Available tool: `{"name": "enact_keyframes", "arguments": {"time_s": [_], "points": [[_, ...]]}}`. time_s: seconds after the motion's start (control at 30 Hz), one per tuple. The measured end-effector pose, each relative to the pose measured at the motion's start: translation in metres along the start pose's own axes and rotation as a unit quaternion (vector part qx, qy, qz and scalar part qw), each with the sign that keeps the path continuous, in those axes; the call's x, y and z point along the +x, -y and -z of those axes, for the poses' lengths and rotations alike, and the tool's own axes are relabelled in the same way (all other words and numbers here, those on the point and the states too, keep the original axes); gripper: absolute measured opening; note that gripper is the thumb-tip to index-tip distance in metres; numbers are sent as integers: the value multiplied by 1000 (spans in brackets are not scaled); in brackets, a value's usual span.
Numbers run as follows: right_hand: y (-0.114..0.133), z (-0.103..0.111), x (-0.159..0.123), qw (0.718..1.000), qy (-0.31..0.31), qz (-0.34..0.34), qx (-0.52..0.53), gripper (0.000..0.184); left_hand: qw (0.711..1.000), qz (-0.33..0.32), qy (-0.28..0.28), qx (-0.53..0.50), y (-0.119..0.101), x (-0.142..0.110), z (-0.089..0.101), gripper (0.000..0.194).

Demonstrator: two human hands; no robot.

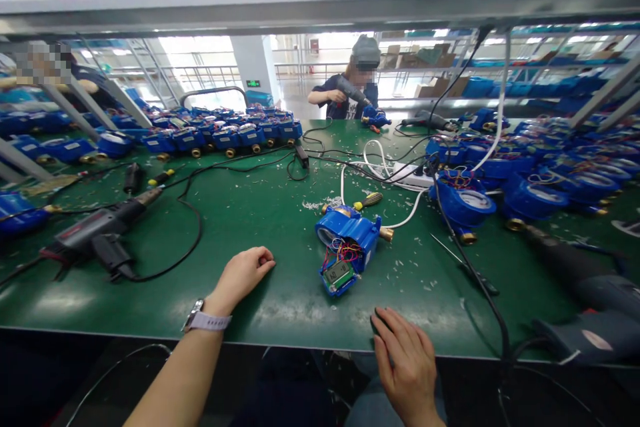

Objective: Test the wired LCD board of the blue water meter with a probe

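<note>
On the green bench (260,213), close to its near edge, the left hand (243,275) rests with its fingers curled loosely inward, holding nothing; a pale watch (204,319) sits on that wrist. The right hand (407,363) lies flat at the bench's front edge, fingers spread a little, its fingertips covering a small dark object (376,321) that I cannot identify; whether it is gripped or only touched I cannot tell.

Between the 2 hands and a bit farther in sits a blue water meter (347,240), lying open with red and coloured wires and a small display board spilling out toward the near side, brass fittings at its ends. Neither hand touches it. Just behind it lies a yellow-handled screwdriver (367,200), and white shavings are scattered around.

To the left a grey power driver (103,227) lies on its side with its black cable looping across the mat. At the right edge another dark power tool (590,287) lies near the front, with a thin metal probe (465,265) beside it. A white power strip (413,177) sits farther back among cables. Rows of blue meters (225,133) line the far left, more are piled at the right (530,173), and a person in a grey cap (357,80) works with a tool across the bench.
</note>
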State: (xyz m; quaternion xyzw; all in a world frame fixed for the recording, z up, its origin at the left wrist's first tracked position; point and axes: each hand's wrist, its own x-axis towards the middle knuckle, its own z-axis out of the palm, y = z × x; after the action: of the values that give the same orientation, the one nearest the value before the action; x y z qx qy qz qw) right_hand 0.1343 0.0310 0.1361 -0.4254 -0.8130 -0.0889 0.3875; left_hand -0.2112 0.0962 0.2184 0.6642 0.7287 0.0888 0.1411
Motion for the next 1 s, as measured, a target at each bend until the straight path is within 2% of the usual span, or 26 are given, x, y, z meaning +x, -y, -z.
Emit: {"name": "enact_keyframes", "arguments": {"time_s": [0.1,0.23,0.33,0.4,0.5,0.6,0.67,0.87,1.0], "points": [[3,2,1,1000,26,-15,-7,28,999,-14,37,24,-14,25,-1,20],[-9,8,-3,990,59,-105,-73,44,996,-29,59,63,-35,65,-7,20],[-39,15,-10,961,84,-202,-168,69,995,-34,50,76,-45,85,-15,24],[-60,20,-11,937,119,-260,-201,85,996,-35,38,74,-48,90,-21,27],[-80,24,1,899,229,-311,-208,92,998,-37,20,57,-47,86,-27,29],[-85,19,29,865,327,-325,-200,91,999,-45,10,29,-43,77,-29,29],[-88,10,48,860,342,-324,-195,92,998,-53,9,14,-41,73,-29,28],[-110,-23,90,869,329,-326,-174,93,998,-63,3,-7,-41,72,-29,28],[-110,-31,102,892,364,-243,-113,73,998,-69,0,-16,-41,72,-30,28]]}}
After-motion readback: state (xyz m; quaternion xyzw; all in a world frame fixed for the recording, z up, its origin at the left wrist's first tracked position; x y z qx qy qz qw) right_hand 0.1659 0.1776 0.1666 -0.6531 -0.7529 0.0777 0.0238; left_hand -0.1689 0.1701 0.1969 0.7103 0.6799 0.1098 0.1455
